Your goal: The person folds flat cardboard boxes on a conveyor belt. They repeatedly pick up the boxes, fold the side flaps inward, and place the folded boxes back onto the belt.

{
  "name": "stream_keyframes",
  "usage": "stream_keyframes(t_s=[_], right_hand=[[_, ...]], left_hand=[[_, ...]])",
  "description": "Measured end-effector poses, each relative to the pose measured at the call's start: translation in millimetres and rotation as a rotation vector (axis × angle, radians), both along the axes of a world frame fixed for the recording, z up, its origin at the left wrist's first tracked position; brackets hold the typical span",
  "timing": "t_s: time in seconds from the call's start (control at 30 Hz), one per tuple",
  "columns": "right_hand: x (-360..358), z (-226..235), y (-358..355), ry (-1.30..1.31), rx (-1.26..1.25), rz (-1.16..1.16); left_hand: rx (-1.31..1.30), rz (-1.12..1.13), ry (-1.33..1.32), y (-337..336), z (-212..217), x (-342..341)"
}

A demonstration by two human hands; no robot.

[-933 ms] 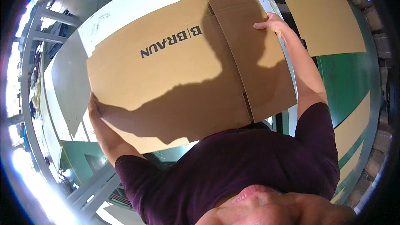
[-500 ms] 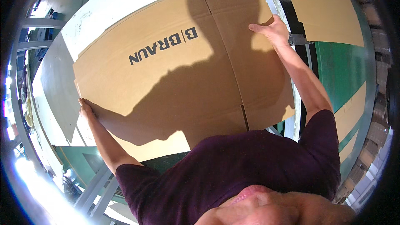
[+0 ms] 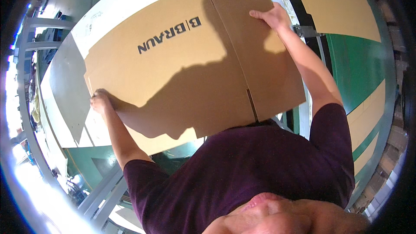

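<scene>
A large flattened brown cardboard box (image 3: 190, 56) with dark printed lettering is held out in front of me, tilted over a white table (image 3: 130, 0). My left hand (image 3: 100, 101) grips its lower left edge. My right hand (image 3: 271, 16) clasps its upper right edge, fingers curled over the side. A fold line and a slot run down the sheet's right part. My shadow falls across its lower half.
More flat cardboard sheets (image 3: 338, 4) lie at the upper right on a green floor (image 3: 359, 69). A grey panel (image 3: 65, 86) lies on the table at the left. Metal frame bars (image 3: 102, 195) stand at the lower left.
The cardboard box has shifted left and slightly down in view, and both my hands moved with it, keeping their grip on its edges.
</scene>
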State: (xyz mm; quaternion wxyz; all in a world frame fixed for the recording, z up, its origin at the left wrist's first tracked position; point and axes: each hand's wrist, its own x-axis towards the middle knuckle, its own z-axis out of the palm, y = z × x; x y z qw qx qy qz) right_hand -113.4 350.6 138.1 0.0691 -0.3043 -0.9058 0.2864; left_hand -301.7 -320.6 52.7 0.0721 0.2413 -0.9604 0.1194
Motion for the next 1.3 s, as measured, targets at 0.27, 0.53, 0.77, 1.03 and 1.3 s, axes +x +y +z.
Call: stream_keyframes(t_s=[0.27, 0.53, 0.77, 1.03, 1.3], right_hand=[[3, -20, 9, -0.054, 0.155, -0.125], [11, -16, 6, -0.072, 0.066, -0.068], [33, -55, 46, 0.162, -0.544, 0.167], [58, -37, 42, 0.071, -0.987, -0.162], [72, -54, 25, -0.144, 0.077, -0.442]], left_hand=[[0.856, -1.311, -0.154, 263, 73, 241], [0.791, -1.584, -0.066, 357, 61, 361], [0.722, -1.643, 0.037, 367, 60, 349], [0.773, -1.798, -0.072, 391, 58, 307], [0.945, -1.854, -0.166, 411, 27, 305]])
